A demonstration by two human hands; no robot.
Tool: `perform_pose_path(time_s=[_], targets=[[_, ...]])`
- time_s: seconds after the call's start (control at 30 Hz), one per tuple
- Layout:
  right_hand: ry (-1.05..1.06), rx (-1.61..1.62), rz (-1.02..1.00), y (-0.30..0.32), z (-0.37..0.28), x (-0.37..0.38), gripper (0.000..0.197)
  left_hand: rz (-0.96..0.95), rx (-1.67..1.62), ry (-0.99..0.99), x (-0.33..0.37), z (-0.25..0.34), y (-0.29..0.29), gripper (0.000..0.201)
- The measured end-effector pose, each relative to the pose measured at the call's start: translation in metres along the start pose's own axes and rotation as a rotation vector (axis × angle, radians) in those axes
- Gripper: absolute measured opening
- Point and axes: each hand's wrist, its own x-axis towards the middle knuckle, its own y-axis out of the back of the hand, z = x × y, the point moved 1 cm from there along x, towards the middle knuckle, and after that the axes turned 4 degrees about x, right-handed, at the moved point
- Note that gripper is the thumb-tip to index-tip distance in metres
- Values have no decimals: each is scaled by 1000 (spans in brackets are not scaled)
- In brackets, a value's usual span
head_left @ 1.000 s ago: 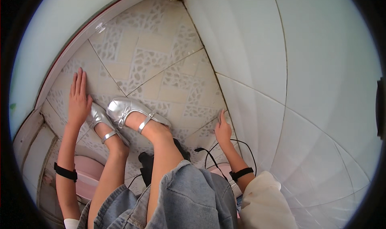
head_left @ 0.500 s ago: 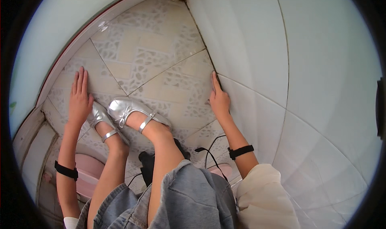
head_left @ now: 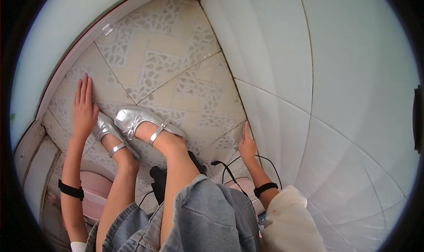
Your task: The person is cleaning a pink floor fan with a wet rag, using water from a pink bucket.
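My left hand hovers over or rests on the tiled floor, beside the silver shoe on my left foot. Its fingers are straight and together, the thumb held off to the side, with nothing in it. Low along the dark seam where floor meets wall, my right hand has its index finger stretched out against the joint. The other fingers are partly hidden, and I make out nothing held there. A second silver shoe with a bow and strap is on my right foot.
White wall tiles rise on the right. A pale raised sill curves along the left. Beneath me are a pink plastic stool or basin, a black object and a loose black cable.
My right hand has slid back along the floor-wall seam toward me. The left hand stays nearly in place, and the whole view has shifted slightly.
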Motion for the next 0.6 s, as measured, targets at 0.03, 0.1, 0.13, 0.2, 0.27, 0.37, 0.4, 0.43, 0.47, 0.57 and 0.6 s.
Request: perform_pose_path(time_s=[0.03,0.1,0.13,0.2,0.27,0.37,0.4,0.43,0.47,0.57,0.6], targets=[[-1,1,-2,-3,-4,-2,78,-2,1,-1,0,0,1,77],[-14,178,100,-9,-13,-5,81,-8,15,-4,1,2,5,77],[-17,175,101,-11,-14,-8,81,-8,11,-6,2,3,3,77],[-32,109,33,-17,-14,-17,82,-1,-12,-7,2,5,-1,76],[34,105,5,-19,-22,-30,81,-1,6,-4,0,1,1,75],[116,69,-29,-16,-31,-38,79,-14,29,-1,2,4,5,75],[134,40,-36,-15,-34,-40,78,-25,39,1,2,6,6,75],[132,44,-35,-14,-37,-41,78,-24,42,-3,3,5,6,75],[102,14,-57,-12,-39,-42,77,-19,45,-8,3,4,4,75],[63,-49,-80,-2,-47,-40,73,-21,48,-8,2,6,6,75],[56,-85,-81,0,-48,-37,70,-27,46,0,3,6,6,75]])
